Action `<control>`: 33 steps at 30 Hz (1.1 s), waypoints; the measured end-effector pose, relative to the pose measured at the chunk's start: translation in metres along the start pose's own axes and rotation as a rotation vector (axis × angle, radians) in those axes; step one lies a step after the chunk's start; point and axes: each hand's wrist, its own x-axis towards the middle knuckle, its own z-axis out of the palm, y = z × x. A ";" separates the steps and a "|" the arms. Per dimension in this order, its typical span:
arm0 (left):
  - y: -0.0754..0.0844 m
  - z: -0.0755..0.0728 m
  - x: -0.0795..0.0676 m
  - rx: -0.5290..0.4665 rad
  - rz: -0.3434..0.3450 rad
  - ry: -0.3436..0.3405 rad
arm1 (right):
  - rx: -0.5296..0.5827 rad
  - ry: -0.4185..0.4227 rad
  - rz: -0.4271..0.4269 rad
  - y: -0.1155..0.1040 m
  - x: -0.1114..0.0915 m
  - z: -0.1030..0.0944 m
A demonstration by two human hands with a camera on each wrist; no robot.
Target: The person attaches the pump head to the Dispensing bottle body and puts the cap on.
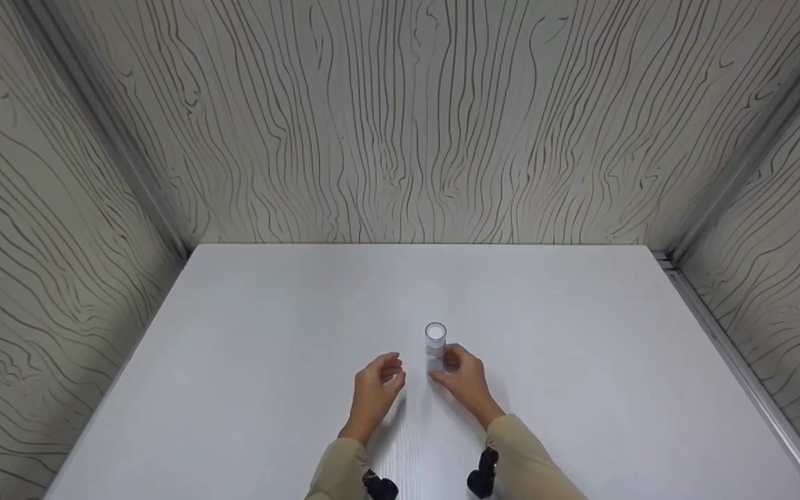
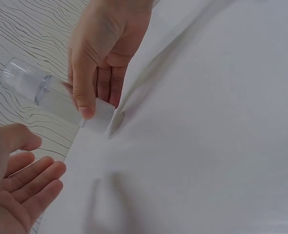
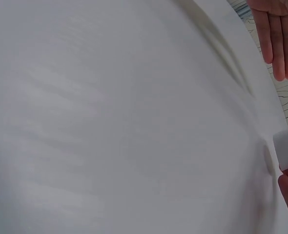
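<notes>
A small clear cylindrical bottle [image 1: 435,335] with a transparent cap and a white base stands upright near the middle of the white table. My right hand [image 1: 466,378] grips it low down between thumb and fingers. The left wrist view shows the bottle [image 2: 56,102] lengthwise, with the right thumb pressed on its lower part. To the left of it, my left hand [image 1: 376,389] hovers with loosely bent fingers, holding nothing and not touching the bottle. At the right edge of the right wrist view, only the bottle's white base [image 3: 286,150] and part of each hand appear.
The white tabletop [image 1: 289,305] spreads out around both hands. Wood-grain patterned panels [image 1: 400,125] rise behind it and on both sides, with grey metal strips [image 1: 719,139] at the corners. Dark wrist devices [image 1: 483,472] sit at the sleeves.
</notes>
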 end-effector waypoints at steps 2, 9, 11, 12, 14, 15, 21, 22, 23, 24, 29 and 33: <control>-0.001 0.000 0.000 -0.007 -0.002 0.001 | -0.001 0.001 -0.001 0.000 0.000 0.001; -0.004 0.002 -0.001 -0.016 -0.025 -0.005 | -0.023 -0.004 0.005 0.001 0.000 0.002; -0.004 0.001 -0.001 -0.022 -0.028 -0.005 | -0.027 -0.003 0.000 0.001 -0.001 0.002; -0.004 0.001 -0.001 -0.028 -0.032 -0.005 | -0.033 -0.001 -0.008 0.001 -0.001 0.002; -0.005 0.001 -0.001 -0.034 -0.031 -0.003 | -0.038 0.004 -0.003 0.001 -0.001 0.003; -0.005 0.001 -0.001 -0.035 -0.029 -0.003 | -0.039 0.006 -0.001 0.001 -0.001 0.003; -0.005 -0.001 -0.003 -0.058 -0.038 -0.032 | -0.059 0.016 -0.007 0.002 0.000 0.004; -0.005 -0.002 -0.003 -0.066 -0.041 -0.040 | -0.064 0.019 -0.008 0.002 0.000 0.003; -0.006 -0.002 -0.003 -0.073 -0.042 -0.048 | -0.064 0.022 -0.008 0.003 0.000 0.003; -0.006 -0.002 -0.003 -0.080 -0.044 -0.055 | -0.066 0.025 -0.007 0.003 0.000 0.003; -0.007 -0.001 -0.003 -0.082 -0.046 -0.059 | -0.054 0.032 0.028 0.004 -0.001 0.002; -0.008 0.000 -0.002 -0.075 -0.047 -0.051 | -0.054 0.033 0.043 0.004 -0.001 0.002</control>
